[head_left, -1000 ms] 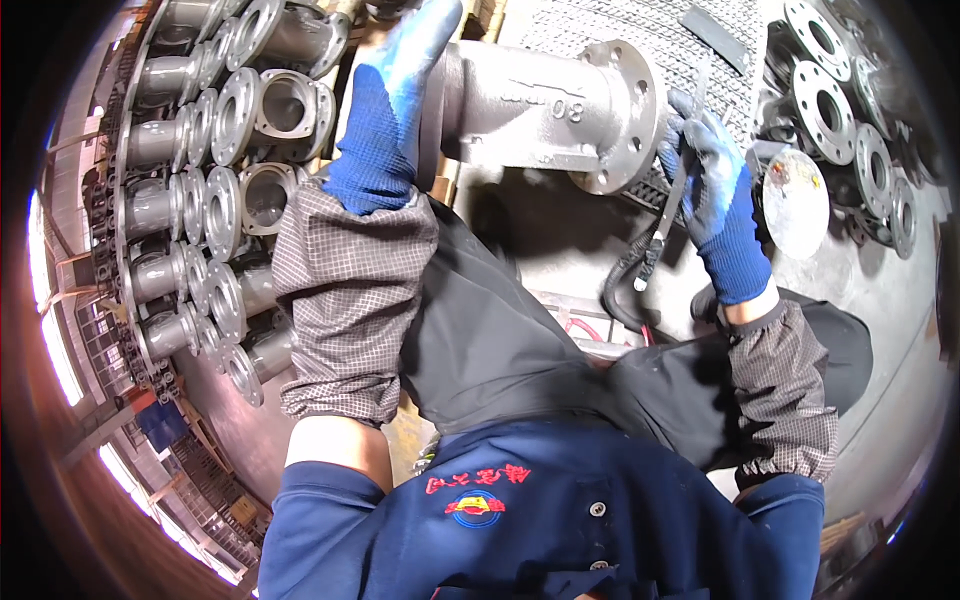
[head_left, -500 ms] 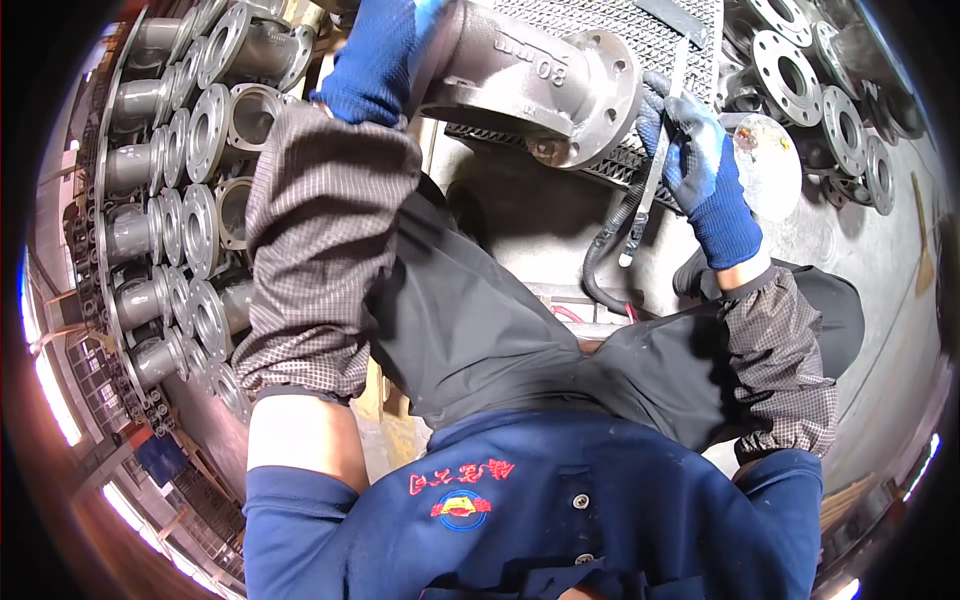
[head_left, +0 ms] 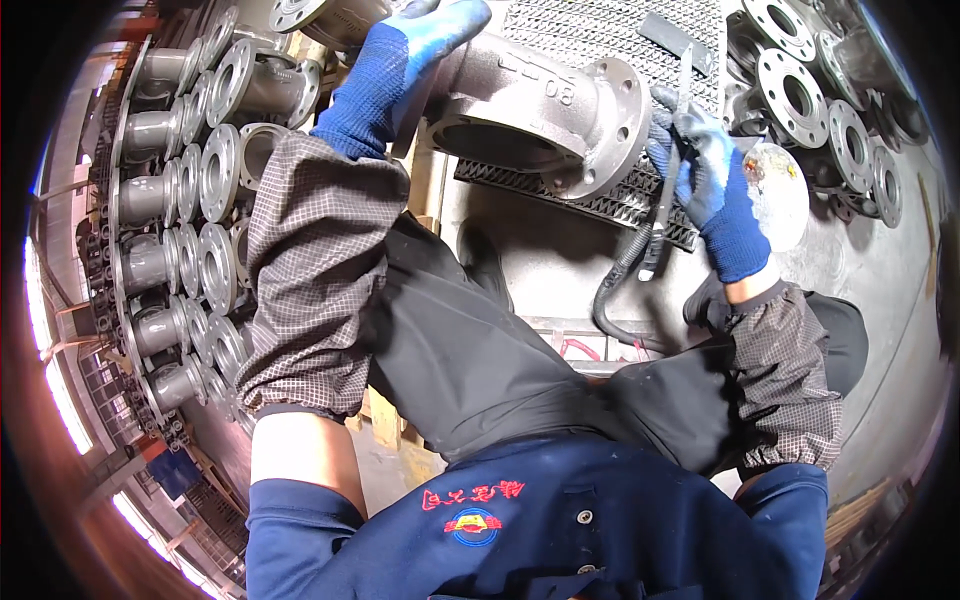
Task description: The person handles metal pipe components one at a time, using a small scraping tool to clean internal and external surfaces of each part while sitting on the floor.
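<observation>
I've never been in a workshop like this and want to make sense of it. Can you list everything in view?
Big flanged pipe fitting: one, grey metal, top centre, on the grating.
Metal grating: one, grey, under and behind the fitting.
Hose tool: one, slim, grey with a black hose, beside the fitting's flange.
Stacked flanged fittings: many, grey, in rows on the left.
Loose flanges: several, grey, top right.
Round disc: one, whitish, right, behind the right hand.
Sleeve covers: two, checked grey, on the forearms.
Left hand: blue glove, resting on the fitting.
Right hand: blue glove, gripping the hose tool.
</observation>
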Demonstrator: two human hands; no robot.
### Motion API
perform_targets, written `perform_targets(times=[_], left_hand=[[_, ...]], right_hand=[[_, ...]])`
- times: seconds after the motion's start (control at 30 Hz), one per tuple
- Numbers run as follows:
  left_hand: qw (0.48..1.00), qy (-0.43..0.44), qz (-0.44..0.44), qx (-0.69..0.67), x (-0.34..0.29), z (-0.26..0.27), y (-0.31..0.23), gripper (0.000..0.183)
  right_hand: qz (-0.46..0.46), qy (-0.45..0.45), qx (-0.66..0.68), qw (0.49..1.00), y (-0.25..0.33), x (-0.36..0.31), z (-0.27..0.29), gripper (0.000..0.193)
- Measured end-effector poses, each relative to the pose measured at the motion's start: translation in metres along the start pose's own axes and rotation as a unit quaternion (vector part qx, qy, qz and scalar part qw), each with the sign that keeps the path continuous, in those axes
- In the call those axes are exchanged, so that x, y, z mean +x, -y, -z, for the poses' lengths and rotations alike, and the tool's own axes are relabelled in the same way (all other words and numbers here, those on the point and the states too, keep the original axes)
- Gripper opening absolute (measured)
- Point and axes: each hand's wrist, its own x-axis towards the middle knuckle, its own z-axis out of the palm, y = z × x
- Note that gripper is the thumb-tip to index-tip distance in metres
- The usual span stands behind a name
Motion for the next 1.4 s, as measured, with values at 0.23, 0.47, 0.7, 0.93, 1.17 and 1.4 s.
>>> perform_targets(times=[0.23,0.47,0.7,0.93,1.17,1.4], left_hand=[[0.999,-0.018,-0.022,0.028,-0.009,-0.007,-0.002,0.038],[0.908,0.038,-0.294,0.297,-0.024,-0.018,-0.019,0.055],[0.964,-0.065,-0.250,0.063,-0.032,-0.060,-0.020,0.027],[0.929,-0.241,-0.056,-0.276,-0.034,-0.058,0.030,0.040],[0.977,-0.201,0.061,-0.028,-0.025,-0.031,0.062,0.040],[0.986,-0.091,0.074,-0.121,-0.035,-0.002,0.061,0.038]], right_hand=[[0.065,-0.002,-0.081,0.995,0.074,0.016,-0.014,0.037],[-0.061,0.038,-0.179,0.981,0.079,0.011,-0.005,0.047],[-0.116,0.034,-0.171,0.978,0.045,0.043,0.019,0.034],[-0.082,-0.024,-0.099,0.991,0.034,0.025,-0.033,0.026],[-0.077,-0.015,-0.196,0.977,0.042,0.022,-0.042,0.024],[-0.121,-0.033,-0.122,0.984,0.050,0.010,-0.072,0.026]])
